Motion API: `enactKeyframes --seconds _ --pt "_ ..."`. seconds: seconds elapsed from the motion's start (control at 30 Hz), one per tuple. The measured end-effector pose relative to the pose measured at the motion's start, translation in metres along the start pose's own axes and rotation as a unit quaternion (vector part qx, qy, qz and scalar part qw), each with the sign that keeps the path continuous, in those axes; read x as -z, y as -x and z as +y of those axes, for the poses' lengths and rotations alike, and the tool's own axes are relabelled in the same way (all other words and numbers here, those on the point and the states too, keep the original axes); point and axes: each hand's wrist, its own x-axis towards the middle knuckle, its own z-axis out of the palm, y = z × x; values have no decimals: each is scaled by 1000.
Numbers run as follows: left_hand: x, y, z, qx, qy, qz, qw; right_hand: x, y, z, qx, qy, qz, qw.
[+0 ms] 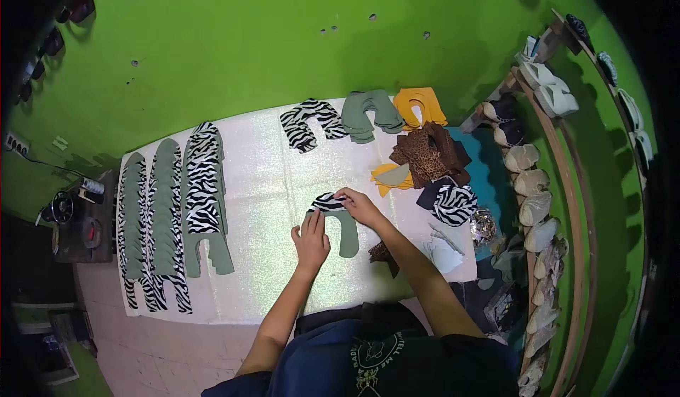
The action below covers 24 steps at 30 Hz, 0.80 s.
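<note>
Zebra-print piece (327, 203) on white table cover (262, 177), over green curved piece (349, 236); left hand (310, 241), fingers extended, tips at its left end; right hand (360, 207), fingertips at its upper right edge (pinch or press: cannot tell). Possible fault: pieces skewing, if hands pull unevenly. Count: two hands; three overlapped columns (166, 206) at left; far edge, one zebra stack (301, 137), one green stack (354, 117), one yellow stack (405, 102)
</note>
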Motion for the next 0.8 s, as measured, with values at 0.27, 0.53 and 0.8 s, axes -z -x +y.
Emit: enactKeyframes --seconds 0.27,0.53,0.8 --pt "-3 -3 0 -31 -31 -2 999 -3 0 2 46 21 17 999" --pt "-7 -4 -2 -37 -28 -5 999 -3 3 -3 45 31 37 998" --pt "-9 -6 -3 -37 -23 -4 999 -9 6 -10 75 117 70 988"
